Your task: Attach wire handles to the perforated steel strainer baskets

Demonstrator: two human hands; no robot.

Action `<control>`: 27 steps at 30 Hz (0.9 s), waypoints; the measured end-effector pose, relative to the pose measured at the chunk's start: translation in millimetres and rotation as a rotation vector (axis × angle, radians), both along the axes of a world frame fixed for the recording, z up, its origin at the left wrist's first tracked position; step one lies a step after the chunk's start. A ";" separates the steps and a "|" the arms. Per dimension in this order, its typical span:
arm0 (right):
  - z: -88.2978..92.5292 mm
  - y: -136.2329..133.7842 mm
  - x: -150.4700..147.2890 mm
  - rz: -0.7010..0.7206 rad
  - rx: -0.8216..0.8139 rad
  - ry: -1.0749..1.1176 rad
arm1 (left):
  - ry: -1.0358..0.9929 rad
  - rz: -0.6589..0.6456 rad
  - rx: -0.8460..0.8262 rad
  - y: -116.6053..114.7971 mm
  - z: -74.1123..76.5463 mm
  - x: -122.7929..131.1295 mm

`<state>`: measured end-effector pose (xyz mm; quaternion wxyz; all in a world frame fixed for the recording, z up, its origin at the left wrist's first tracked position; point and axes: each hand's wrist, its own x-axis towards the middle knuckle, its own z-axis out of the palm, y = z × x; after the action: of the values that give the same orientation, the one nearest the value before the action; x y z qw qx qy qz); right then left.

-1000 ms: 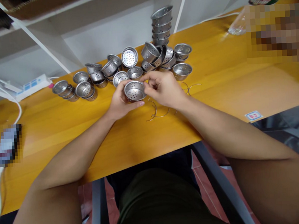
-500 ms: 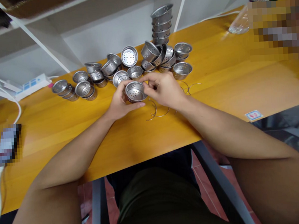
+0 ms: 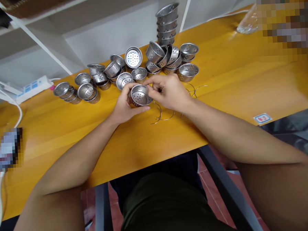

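1. Grip: the left hand (image 3: pixel 124 105) cradled the cup (image 3: pixel 140 94) just above the table (image 3: pixel 219 74).
2. The right hand (image 3: pixel 169 92) pinched the cup's rim; whether it also held a wire could not be told.
3. Wires (image 3: pixel 164 115) lay loose beside the hands, and the pile (image 3: pixel 110 71) showed none fitted, so most seemed undone.

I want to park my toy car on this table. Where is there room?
The table is bare left of the left hand, below the power strip, and right of the wire rings out to the sticker. Behind the held cup and the right hand, the metal cups are packed tight.
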<state>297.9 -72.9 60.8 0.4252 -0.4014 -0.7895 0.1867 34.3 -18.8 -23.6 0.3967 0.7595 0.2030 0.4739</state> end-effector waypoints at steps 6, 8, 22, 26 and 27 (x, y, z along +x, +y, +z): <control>1.8 -0.5 -0.3 -0.016 0.003 0.031 | -0.023 -0.027 0.074 0.5 -1.8 -1.3; 2.2 0.1 -0.3 0.006 -0.005 0.032 | -0.019 -0.036 0.122 1.3 -2.3 -1.6; 1.2 -1.2 -1.5 -0.005 -0.027 0.004 | 0.030 -0.034 0.254 5.0 1.8 -4.2; 1.0 -1.0 -1.5 0.009 -0.036 0.015 | 0.037 -0.029 0.251 4.2 1.0 -3.4; 1.0 -0.7 -1.2 0.011 -0.038 0.017 | 0.041 -0.024 0.249 4.3 0.4 -3.3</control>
<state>296.7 -73.7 61.8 0.4229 -0.4035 -0.7844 0.2074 31.0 -14.6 -23.1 0.3009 0.8147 0.1415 0.4751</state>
